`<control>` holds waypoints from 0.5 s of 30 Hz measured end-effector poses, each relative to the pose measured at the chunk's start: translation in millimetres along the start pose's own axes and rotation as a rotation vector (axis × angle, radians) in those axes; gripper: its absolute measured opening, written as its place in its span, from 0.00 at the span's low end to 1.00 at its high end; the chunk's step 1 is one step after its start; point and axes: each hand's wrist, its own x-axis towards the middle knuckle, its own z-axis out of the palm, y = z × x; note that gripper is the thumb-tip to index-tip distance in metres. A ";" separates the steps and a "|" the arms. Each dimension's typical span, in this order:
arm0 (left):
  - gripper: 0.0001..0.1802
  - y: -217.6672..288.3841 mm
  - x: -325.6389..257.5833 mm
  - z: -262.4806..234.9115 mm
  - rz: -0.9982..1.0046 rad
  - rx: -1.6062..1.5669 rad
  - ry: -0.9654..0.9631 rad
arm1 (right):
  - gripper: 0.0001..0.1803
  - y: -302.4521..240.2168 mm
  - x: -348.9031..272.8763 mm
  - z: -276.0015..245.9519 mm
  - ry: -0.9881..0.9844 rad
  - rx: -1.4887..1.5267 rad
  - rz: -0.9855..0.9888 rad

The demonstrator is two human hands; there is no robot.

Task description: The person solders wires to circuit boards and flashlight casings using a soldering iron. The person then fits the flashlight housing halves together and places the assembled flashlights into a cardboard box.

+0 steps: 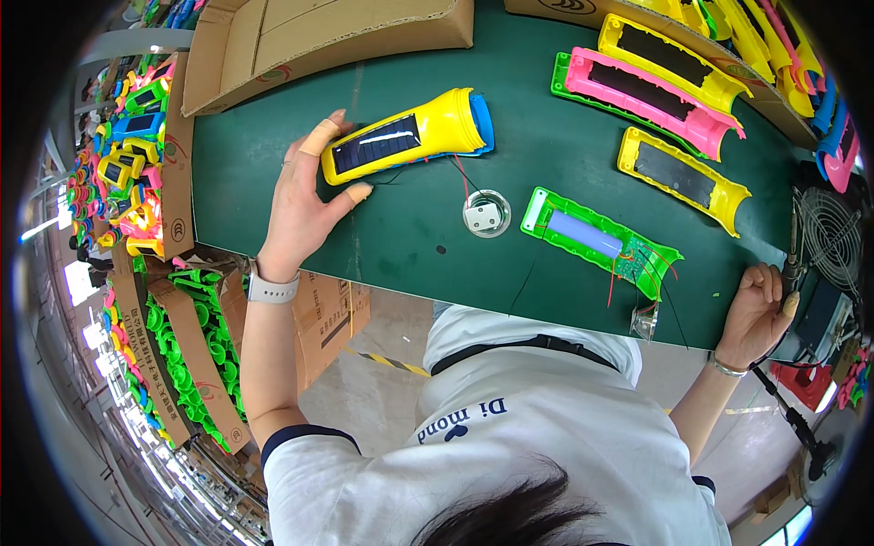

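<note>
left hand [305, 196]: thumb and fingers apart, straddling narrow end of yellow solar torch housing [410, 138] on green table [391, 246]; clamped or not, cannot tell. right hand [754, 314]: fingers curled, near table edge; grip unclear.

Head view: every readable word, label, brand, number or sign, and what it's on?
Wording not copied; where print stands:
White shirt: dark lettering and a heart.
Left carton of green parts: dark characters.
Upper-left carton: reddish mark, blurred.
Upper-right carton: black oval sign, partly cut off.
Carton at edge of green table: print too small to read.
</note>
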 end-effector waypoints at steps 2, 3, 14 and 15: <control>0.44 -2.0 2.3 -0.3 0.035 0.004 0.041 | 0.20 2.0 1.7 1.0 -0.009 0.007 0.005; 0.41 -2.2 3.5 -2.7 0.023 0.025 0.010 | 0.20 3.1 2.1 2.1 -0.015 0.009 0.010; 0.34 -5.6 22.3 -120.7 -0.246 -0.298 0.317 | 0.20 -4.8 -3.8 -9.6 -0.016 -0.040 -0.025; 0.31 -10.0 27.4 -129.3 -0.277 -0.271 0.371 | 0.20 -5.8 -4.9 -9.6 -0.037 -0.019 -0.028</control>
